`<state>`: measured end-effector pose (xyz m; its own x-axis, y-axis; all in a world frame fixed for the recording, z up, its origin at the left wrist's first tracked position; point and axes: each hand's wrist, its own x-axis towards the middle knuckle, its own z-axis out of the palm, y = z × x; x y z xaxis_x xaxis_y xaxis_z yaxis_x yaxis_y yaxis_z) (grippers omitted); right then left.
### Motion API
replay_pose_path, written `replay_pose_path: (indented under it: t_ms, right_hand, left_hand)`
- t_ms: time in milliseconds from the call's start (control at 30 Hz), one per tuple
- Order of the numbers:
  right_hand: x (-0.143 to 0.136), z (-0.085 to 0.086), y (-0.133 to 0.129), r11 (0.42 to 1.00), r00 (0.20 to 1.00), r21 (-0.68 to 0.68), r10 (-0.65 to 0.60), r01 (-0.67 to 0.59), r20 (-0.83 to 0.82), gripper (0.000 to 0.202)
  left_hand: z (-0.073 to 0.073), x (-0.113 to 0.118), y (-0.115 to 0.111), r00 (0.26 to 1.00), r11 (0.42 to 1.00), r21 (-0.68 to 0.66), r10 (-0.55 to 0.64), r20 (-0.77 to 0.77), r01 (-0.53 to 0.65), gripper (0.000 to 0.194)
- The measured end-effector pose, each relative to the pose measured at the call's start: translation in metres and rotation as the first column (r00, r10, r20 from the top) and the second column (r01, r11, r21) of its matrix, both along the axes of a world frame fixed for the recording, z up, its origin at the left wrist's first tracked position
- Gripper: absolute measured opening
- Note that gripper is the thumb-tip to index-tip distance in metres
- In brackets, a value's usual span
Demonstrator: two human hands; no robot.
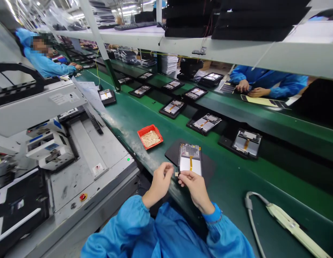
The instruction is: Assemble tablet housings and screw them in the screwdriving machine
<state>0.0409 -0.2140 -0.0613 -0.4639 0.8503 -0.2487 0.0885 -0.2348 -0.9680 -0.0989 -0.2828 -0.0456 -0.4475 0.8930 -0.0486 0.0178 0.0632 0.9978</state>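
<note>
- While the right hand (193, 185) pinches a small tan tab (176, 174), the left hand (161, 180) curls nearby; I cannot tell whether it holds anything.
- 1 opened tablet (186, 163) lies on a black mat (172, 152), 1 o'clock from the hands.
- 1 red tray (148, 145) sits 10 o'clock from the tablet.

Tablet-like device (193, 149), back uncovered, lies on black sheet (172, 152), long axis near 12–6 o'clock; circuit board (187, 150) at 12, pale panel (197, 166) at 6, orange strip (191, 163) over panel; small tan piece (176, 174) near the 7 o'clock corner
</note>
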Motion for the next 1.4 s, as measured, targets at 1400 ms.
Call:
replay_pose_path:
  t_ms: [1400]
  right_hand:
    - [-0.002, 0.004, -0.006, 0.931, 0.95, -0.279, 0.158, -0.235, -0.271, 0.035]
  left_hand:
    - [0.011, 0.003, -0.02, 0.554, 0.982, -0.157, -0.191, -0.81, 0.109, 0.016]
